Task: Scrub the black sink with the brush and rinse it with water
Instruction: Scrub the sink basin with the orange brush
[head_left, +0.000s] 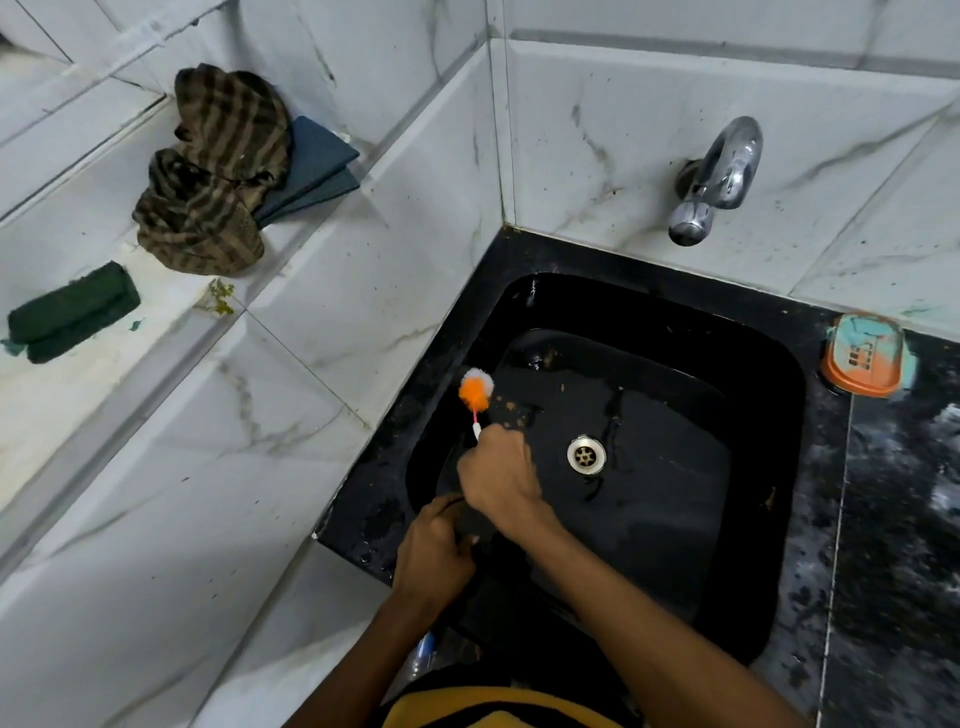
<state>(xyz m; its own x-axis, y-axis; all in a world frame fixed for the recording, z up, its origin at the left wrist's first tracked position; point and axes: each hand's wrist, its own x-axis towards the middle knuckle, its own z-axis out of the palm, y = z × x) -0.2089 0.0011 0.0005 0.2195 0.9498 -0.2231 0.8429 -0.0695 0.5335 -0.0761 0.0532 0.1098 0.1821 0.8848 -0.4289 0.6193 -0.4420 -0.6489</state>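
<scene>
1. the brush (475, 391) sits at the left rim of the black sink (769, 415), its orange and white bristle head up against the wet left wall, with the thin pink and white stem running down into the right hand (498, 475).
2. the right hand is curled tight round that stem, low down near its end; the left hand (434, 551) rests just beside it on the near-left rim, fingers bent over the edge and touching the right wrist area, gripping nothing i can make out beyond the rim itself.
3. the brush looks light, with soft, springy bristles and a slim stem that likely flexes under pressure; a wet stem may slip, so a hold closer to the head should give firmer scrubbing.
4. brown specks cling to the basin floor near the brush and at the back corner; the drain (586, 455) sits open in the middle.
5. the tap (714, 179) on the back wall shows no water running.
6. the handle's end is hidden inside the fist, the left fingertips are lost against the black rim, and a blue and white object below the left arm is too cut off to name.
</scene>
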